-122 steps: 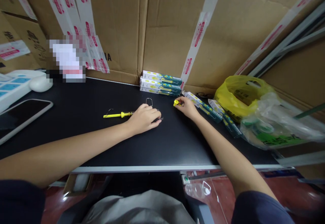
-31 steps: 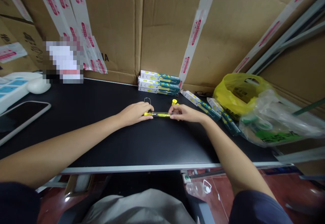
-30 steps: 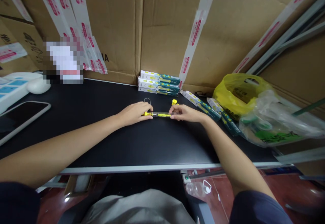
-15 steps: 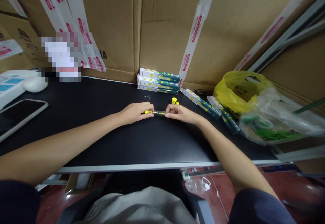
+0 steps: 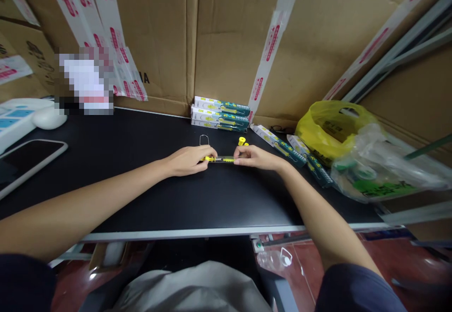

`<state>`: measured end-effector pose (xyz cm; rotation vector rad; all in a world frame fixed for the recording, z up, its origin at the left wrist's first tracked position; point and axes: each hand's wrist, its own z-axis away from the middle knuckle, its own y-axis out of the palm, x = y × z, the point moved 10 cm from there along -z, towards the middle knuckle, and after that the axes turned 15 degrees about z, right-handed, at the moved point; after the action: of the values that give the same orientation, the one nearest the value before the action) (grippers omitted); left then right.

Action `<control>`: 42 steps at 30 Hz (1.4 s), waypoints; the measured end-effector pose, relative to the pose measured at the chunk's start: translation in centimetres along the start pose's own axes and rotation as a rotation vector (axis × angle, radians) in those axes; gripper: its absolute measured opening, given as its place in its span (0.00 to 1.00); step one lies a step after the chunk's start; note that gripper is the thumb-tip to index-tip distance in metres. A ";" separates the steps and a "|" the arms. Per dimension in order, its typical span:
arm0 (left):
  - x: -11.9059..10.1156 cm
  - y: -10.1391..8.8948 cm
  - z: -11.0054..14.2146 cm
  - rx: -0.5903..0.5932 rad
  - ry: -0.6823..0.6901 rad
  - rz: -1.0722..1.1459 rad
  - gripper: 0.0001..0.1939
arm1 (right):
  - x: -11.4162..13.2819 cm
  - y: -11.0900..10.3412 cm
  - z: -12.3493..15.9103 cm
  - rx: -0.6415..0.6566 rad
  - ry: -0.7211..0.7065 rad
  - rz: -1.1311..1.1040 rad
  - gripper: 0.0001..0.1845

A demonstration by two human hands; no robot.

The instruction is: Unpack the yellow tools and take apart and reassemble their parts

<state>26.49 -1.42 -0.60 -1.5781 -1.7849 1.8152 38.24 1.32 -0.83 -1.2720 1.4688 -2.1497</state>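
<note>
Between my hands lies a clear tube with yellow and dark parts inside, which looks like a spring scale (image 5: pixel 224 160). It is held level, close to the black tabletop. My left hand (image 5: pixel 190 160) is closed on its left end, thumb and fingers pinching around a yellow cap. My right hand (image 5: pixel 254 157) pinches the right end, and its fingers hide the tip. Just behind my left hand a thin bent wire loop (image 5: pixel 204 139) stands up; whether it lies loose or is joined to something is hidden. Small yellow caps (image 5: pixel 242 141) sit right behind my right fingers.
A stack of printed slim boxes (image 5: pixel 221 114) stands at the back against the cardboard. Two more slim boxes (image 5: pixel 278 145) lie at the right, near a yellow plastic bag (image 5: pixel 328 130) and a clear bag (image 5: pixel 377 170). A phone (image 5: pixel 30 161) lies at the left.
The clear tube and both hands have shifted slightly right. The left yellow cap now sits nearer the tube, and the yellow and dark parts inside show differently.
</note>
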 end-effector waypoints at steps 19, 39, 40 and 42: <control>0.4 0.0 0.1 -0.044 -0.016 -0.072 0.15 | -0.6 0.3 -0.1 -0.002 0.024 0.012 0.20; 0.9 -1.1 0.1 -0.119 0.024 -0.341 0.12 | -2.5 -2.2 1.1 -0.036 0.119 -0.068 0.20; 0.7 -1.2 0.2 -0.124 0.033 -0.357 0.12 | -2.6 -2.5 1.2 -0.040 0.119 -0.071 0.20; 0.3 -1.4 0.2 -0.140 0.053 -0.379 0.12 | -2.8 -3.0 1.5 -0.048 0.121 -0.080 0.20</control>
<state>25.49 -0.92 0.25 -1.2081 -2.0553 1.4905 41.80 3.51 0.43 -1.2576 1.5499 -2.2925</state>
